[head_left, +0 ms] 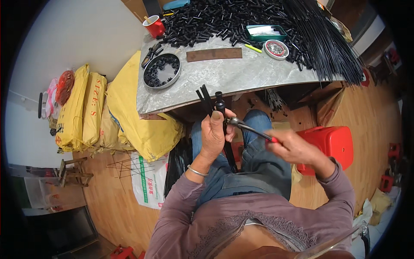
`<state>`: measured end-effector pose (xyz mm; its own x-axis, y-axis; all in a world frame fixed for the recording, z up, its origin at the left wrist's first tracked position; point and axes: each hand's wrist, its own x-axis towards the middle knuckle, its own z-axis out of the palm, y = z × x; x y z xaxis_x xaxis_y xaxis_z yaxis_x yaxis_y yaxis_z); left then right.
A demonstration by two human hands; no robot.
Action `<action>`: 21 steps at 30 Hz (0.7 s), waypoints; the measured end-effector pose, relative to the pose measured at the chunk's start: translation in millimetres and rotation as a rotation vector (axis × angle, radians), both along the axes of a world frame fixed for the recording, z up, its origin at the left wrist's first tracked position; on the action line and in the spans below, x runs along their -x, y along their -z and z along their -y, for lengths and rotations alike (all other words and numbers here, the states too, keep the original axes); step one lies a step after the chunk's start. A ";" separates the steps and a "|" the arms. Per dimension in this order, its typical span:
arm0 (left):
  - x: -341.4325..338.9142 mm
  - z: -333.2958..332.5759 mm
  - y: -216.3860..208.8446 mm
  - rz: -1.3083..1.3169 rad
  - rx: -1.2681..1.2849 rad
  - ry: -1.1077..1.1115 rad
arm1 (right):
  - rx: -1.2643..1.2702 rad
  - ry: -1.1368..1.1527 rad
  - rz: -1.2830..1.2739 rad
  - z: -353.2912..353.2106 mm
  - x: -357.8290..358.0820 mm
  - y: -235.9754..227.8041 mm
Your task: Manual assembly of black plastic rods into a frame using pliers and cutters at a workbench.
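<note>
Upright over my lap, my left hand (pixel 212 134) is closed around a bundle of black rods (pixel 205 97). A black knobbed fitting (pixel 219 102) sticks up above its thumb, and a dark length runs down between my knees. My right hand (pixel 292 147), a little blurred, grips the red-ended handle of a small hammer (pixel 254 130) with a black shaft. The hammer's rounded metal head is beside the left fingers, at the fitting; whether it touches cannot be made out. The left fingers partly hide the middle of the bundle.
Ahead stands a grey-topped table (pixel 207 84) with a heap of black tubular parts (pixel 224 19), long black rods (pixel 330 47), a round tin (pixel 162 71), a small dish (pixel 276 49) and a red mug (pixel 154 26). Yellow sacks (pixel 142 103) are left; a red stool (pixel 338 149) is right.
</note>
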<state>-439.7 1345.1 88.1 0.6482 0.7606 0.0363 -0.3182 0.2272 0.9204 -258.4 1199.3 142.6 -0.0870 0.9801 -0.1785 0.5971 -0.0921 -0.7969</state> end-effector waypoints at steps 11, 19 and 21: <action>-2.0 -7.2 0.2 0.036 0.081 0.091 | 0.513 0.031 -0.771 -6.7 8.8 8.4; -5.8 -8.7 -2.5 0.009 0.057 0.146 | 0.499 0.132 -0.772 -3.4 25.5 30.7; -7.2 -9.4 -3.2 0.003 0.081 0.131 | 0.517 0.131 -0.783 -3.1 27.3 34.2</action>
<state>-432.5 1354.5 91.4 0.7417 0.6704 -0.0195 -0.2838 0.3401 0.8965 -285.8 1202.5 108.4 -0.2614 0.8063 -0.5306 -0.1303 -0.5741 -0.8083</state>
